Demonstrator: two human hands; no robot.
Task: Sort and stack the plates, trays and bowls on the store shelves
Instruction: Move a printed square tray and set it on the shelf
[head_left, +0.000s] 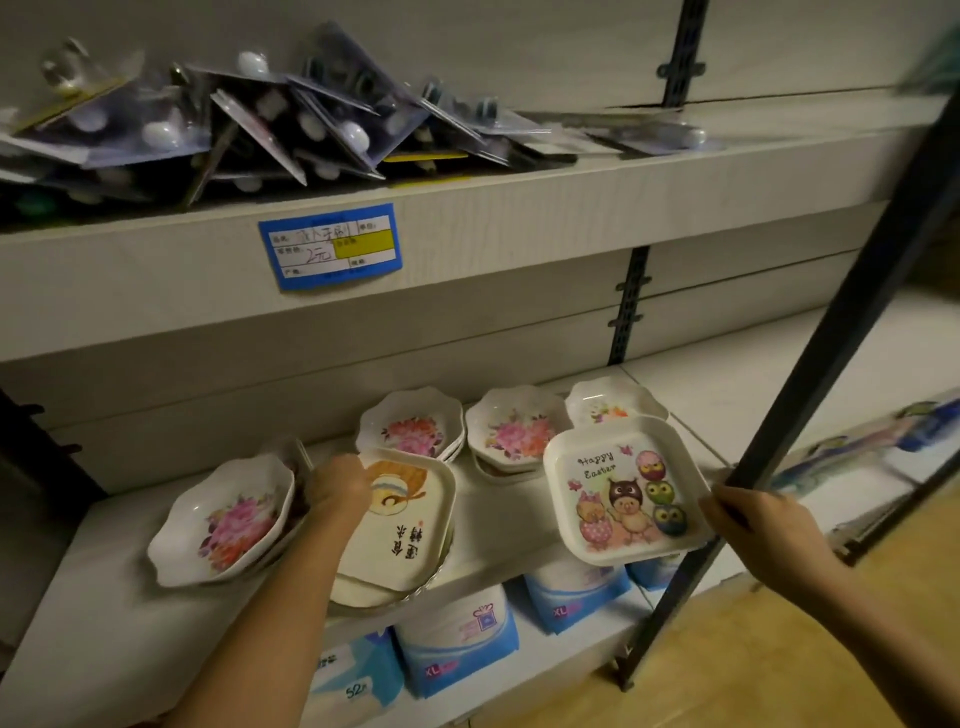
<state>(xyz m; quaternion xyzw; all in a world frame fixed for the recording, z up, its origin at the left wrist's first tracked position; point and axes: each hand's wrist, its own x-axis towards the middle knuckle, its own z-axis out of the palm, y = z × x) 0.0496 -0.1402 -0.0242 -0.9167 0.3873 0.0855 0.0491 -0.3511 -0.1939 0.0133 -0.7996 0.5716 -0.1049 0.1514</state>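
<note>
Head view here, looking down at the shelf (493, 525): the right hand (753, 525) is pinching the near right rim of the Easter tray (623, 493), thumb on top, holding it tipped up over the shelf edge. The left hand (337, 488) sits on the far corner of the cream tray (400, 525), but its fingers are tucked out of sight, so I can't tell if it's actually gripping. That tray lies on a stack of round plates (395, 592), just beside the hand. All of this looks like melamine to me: light, stiff, glossy and a bit slippery, so it probably won't shatter but could skate off a wonky stack. The square trays have raised rims and rounded corners, so a rim or corner pinch is the obvious hold. The flower bowls, one (223, 519) just left of the left hand and two small stacks (410, 426) (514, 431) beyond and between the hands, have wavy petal edges and nest well, so I'd lift them by the lip. Between the hands the shelf is smooth, pale laminate.
</note>
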